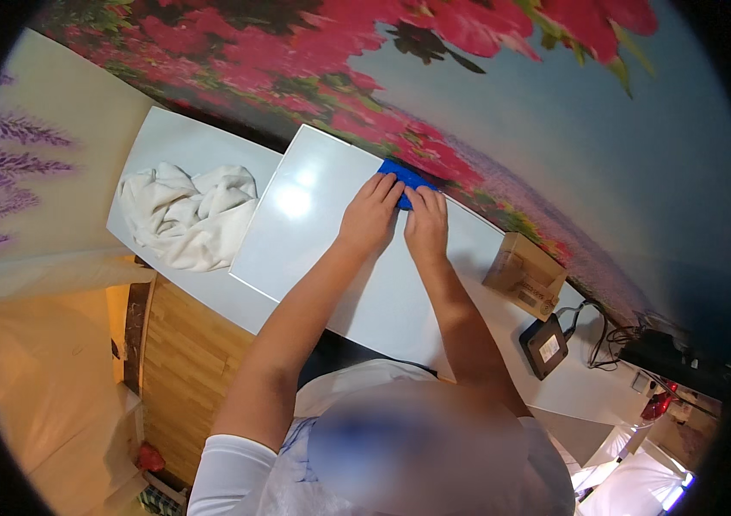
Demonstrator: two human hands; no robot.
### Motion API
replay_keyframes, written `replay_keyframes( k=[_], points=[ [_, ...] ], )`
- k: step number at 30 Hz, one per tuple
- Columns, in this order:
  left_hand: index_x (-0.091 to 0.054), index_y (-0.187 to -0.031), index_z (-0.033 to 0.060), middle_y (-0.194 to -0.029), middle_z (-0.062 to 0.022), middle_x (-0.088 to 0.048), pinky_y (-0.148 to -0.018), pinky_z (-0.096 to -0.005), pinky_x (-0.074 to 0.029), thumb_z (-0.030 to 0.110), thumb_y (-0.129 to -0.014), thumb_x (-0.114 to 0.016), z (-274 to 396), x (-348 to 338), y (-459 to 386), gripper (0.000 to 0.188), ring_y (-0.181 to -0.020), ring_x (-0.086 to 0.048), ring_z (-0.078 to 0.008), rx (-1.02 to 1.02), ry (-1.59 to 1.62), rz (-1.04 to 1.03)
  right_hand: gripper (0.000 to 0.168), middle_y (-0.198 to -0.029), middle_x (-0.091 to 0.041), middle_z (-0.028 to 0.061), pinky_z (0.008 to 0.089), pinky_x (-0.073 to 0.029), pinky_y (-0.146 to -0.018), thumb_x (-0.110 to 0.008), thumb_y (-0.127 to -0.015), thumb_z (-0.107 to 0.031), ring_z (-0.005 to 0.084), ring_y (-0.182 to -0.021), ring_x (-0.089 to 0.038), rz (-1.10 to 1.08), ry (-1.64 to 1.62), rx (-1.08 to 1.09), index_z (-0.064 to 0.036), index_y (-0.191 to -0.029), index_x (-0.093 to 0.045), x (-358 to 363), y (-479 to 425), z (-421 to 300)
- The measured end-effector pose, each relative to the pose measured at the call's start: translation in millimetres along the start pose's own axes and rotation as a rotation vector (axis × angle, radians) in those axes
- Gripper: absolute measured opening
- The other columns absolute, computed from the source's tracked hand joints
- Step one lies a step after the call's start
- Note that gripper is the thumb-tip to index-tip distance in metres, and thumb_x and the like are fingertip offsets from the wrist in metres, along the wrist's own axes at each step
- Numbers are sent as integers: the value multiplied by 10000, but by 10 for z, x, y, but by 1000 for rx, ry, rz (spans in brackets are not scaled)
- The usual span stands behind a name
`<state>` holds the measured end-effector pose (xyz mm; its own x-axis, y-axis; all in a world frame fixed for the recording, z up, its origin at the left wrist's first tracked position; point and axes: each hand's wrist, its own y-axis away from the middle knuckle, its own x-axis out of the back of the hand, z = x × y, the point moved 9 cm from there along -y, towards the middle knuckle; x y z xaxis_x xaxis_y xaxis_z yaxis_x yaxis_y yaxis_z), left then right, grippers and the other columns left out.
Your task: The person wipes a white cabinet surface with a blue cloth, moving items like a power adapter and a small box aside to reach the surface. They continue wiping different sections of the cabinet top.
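A blue cloth-like piece (408, 178) lies at the far edge of a glossy white board or tabletop (313, 187), close to the wall. My left hand (373, 209) rests on its left part with the fingertips on the blue surface. Beside it, my right hand (426, 219) touches the right part with bent fingers. The two hands are almost together, and whether the fingers grip the piece or only press on it is hard to tell. To the left, a crumpled white cloth (191, 213) lies on a lower white surface (210, 138).
An opened cardboard box (523, 277) stands to the right by the wall. Near it lie a black electronic box (543, 347) with a label and several black cables (601, 342). A flower-patterned wall (339, 84) borders the far edge. Wooden floor (188, 361) shows at lower left.
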<state>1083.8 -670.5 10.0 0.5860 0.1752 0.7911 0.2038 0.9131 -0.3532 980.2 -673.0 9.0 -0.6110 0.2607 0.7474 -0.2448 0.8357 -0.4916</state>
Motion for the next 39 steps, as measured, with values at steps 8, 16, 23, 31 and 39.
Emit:
replay_keyframes(
  k=[8, 16, 23, 31, 39],
  points=[
    [-616, -1189, 25, -1218, -165, -592, -958, -412, -465, 86, -742, -649, 273, 133, 928, 452, -1078, -555, -342, -120, -25, -183, 313, -1065, -611, 121, 431, -442, -877, -566, -806, -40, 301, -997, -548, -257, -85, 73, -1, -1108, -640, 182, 914, -499],
    [-615, -1190, 20, -1236, -149, -587, -959, -368, -481, 71, -761, -648, 577, -116, 486, 433, -1121, -557, -300, -173, 60, -177, 297, -1055, -613, 121, 455, -444, -913, -564, -842, -29, 338, -1034, -566, -128, 117, -43, -42, -1132, -630, 410, 848, 112],
    [-635, -1130, 28, -1183, -115, -603, -965, -359, -456, 106, -783, -621, 764, -504, -55, 356, -1086, -553, -279, -158, 56, -180, 289, -1118, -600, 146, 487, -430, -927, -578, -840, -10, 374, -1048, -558, -35, 230, -162, -37, -1127, -593, 501, 609, 452],
    [-641, -1102, 33, -1118, -103, -616, -864, -360, -489, 115, -778, -623, 955, -47, 1286, 336, -974, -579, -260, -323, 174, -432, 403, -1075, -595, 177, 477, -454, -911, -602, -704, 49, 374, -988, -568, -275, -130, -49, -1, -1102, -647, 779, 1690, -369],
    [-632, -1146, 39, -1154, -107, -608, -945, -357, -471, 109, -784, -594, 933, -278, 669, 371, -1079, -572, -261, -242, 92, -194, 356, -1066, -615, 151, 450, -478, -864, -622, -772, 27, 353, -955, -584, -123, 177, -158, -46, -1120, -639, 766, 1201, 164]
  ],
)
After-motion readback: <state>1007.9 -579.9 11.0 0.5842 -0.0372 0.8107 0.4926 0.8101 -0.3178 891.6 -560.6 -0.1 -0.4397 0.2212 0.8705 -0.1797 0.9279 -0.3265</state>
